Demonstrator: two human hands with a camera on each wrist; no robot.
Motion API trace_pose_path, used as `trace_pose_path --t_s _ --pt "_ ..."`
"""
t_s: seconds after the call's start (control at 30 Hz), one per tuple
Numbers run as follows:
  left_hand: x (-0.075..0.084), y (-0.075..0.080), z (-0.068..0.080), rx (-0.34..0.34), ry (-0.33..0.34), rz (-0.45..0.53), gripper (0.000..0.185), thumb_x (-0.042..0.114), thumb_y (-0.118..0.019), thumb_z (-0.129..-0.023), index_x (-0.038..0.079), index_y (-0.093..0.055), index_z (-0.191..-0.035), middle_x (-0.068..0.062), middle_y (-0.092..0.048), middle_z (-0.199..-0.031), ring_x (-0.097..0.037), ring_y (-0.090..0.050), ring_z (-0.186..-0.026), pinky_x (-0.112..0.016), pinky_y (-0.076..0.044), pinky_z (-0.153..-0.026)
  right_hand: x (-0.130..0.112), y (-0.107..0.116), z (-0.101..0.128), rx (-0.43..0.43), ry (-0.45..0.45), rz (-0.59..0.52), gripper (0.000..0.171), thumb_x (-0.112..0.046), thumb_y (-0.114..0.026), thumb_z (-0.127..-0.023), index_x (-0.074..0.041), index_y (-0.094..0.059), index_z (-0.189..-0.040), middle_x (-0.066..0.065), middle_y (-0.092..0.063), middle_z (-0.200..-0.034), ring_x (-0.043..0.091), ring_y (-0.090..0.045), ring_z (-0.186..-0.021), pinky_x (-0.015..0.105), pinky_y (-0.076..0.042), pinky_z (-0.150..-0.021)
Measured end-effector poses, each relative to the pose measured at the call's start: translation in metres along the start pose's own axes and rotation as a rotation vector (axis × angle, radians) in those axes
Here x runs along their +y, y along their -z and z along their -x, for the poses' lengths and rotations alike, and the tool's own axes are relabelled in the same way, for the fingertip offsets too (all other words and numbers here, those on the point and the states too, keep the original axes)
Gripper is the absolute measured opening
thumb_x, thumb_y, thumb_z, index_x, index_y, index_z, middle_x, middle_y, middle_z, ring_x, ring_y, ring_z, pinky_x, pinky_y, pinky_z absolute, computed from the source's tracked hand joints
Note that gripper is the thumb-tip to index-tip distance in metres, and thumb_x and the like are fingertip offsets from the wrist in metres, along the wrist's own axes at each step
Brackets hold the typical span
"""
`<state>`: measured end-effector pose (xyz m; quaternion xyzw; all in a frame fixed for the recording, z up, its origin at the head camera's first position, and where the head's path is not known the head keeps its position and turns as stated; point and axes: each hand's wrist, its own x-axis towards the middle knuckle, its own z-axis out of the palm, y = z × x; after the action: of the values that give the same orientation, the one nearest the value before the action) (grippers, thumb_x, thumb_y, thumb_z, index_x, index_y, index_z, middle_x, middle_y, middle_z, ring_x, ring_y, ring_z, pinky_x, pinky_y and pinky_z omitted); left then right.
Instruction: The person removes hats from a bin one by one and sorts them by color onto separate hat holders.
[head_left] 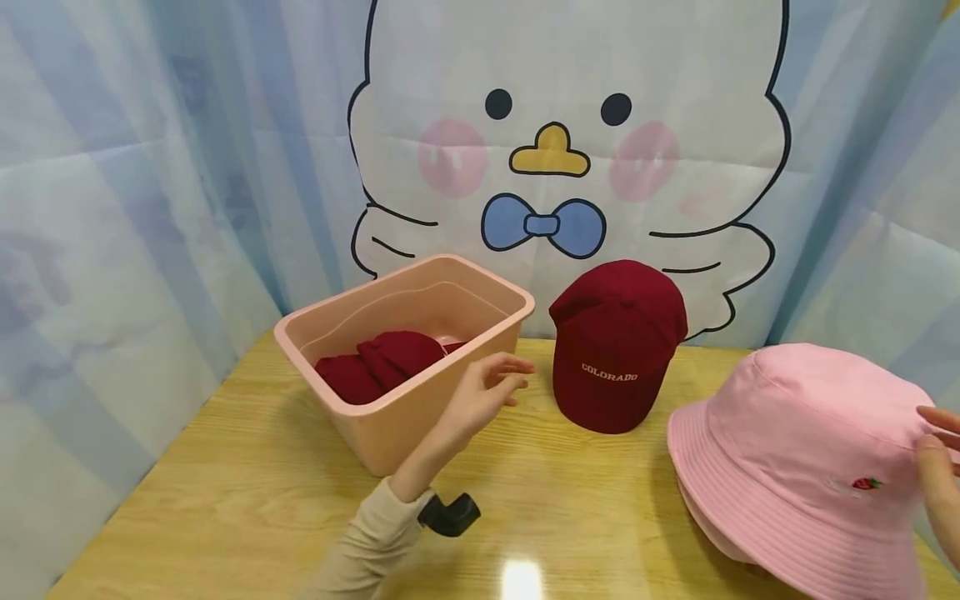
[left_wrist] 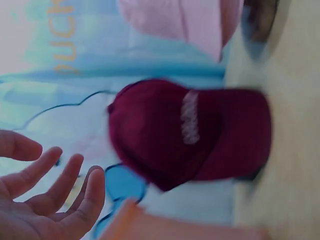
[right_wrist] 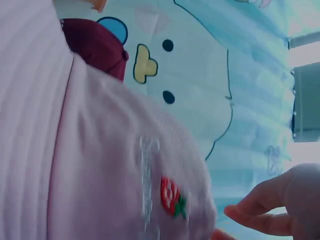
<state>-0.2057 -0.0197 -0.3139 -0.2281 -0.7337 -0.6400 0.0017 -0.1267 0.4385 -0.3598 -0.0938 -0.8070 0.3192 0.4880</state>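
Note:
A pink bucket hat (head_left: 810, 442) with an embroidered strawberry (head_left: 867, 483) is at the right of the table. My right hand (head_left: 941, 467), partly cut off by the head view's edge, is beside its crown, fingers loosely bent. In the right wrist view its fingertips come right at the crown. My left hand (head_left: 483, 392) hovers between the peach bin (head_left: 431, 400) and the dark red COLORADO cap (head_left: 618, 350), relaxed, holding nothing. That cap stands with its brim toward me. Folded dark red fabric (head_left: 382, 362) lies inside the bin.
Behind the wooden table (head_left: 247, 475) hangs a curtain (head_left: 150, 208) with a large white cartoon character on it. The bin stands at the back left, close to the curtain. A black band with a curved piece (head_left: 450, 515) is on my left wrist.

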Motion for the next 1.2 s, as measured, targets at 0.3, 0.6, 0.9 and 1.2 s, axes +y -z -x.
trace_pose_path --t_s 0.3,0.6,0.9,1.2 --pt "0.021 0.08 0.048 0.399 -0.412 -0.57 0.019 -0.003 -0.057 -0.08 0.001 -0.063 -0.099 -0.012 -0.065 -0.098 -0.022 -0.059 -0.087 -0.03 -0.051 -0.072 -0.145 -0.033 0.031 -0.102 0.331 -0.091 0.025 -0.004 -0.057 -0.078 -0.006 -0.067 -0.101 0.0 -0.063 -0.105 -0.018 -0.041 -0.097 0.001 -0.028 -0.081" --pt "-0.008 0.152 0.06 0.561 -0.429 -0.831 0.027 0.004 -0.057 -0.082 -0.004 -0.059 -0.108 -0.02 -0.057 -0.11 -0.035 -0.047 -0.106 -0.047 -0.038 -0.091 -0.224 -0.081 0.04 -0.313 0.381 -0.15 0.024 0.006 -0.057 -0.076 -0.002 -0.064 -0.098 0.012 -0.061 -0.098 -0.009 -0.041 -0.088 0.01 -0.03 -0.074" --pt "-0.041 0.179 0.065 0.405 -0.268 -0.954 0.04 0.023 -0.048 -0.09 0.001 -0.05 -0.123 -0.023 -0.046 -0.129 -0.047 -0.028 -0.127 -0.063 -0.022 -0.097 -0.257 -0.153 0.036 -0.608 0.426 -0.181 0.019 -0.004 -0.055 -0.083 -0.004 -0.062 -0.1 0.013 -0.059 -0.104 0.028 -0.051 -0.094 0.04 -0.041 -0.078" --pt "-0.054 0.188 0.067 0.361 -0.224 -0.953 0.042 0.03 -0.043 -0.092 0.007 -0.046 -0.127 -0.018 -0.039 -0.136 -0.039 -0.017 -0.135 -0.072 -0.013 -0.092 -0.307 -0.222 0.036 -0.844 0.532 -0.176 0.021 -0.009 -0.054 -0.085 -0.003 -0.062 -0.103 0.013 -0.061 -0.105 0.029 -0.052 -0.1 0.043 -0.041 -0.087"
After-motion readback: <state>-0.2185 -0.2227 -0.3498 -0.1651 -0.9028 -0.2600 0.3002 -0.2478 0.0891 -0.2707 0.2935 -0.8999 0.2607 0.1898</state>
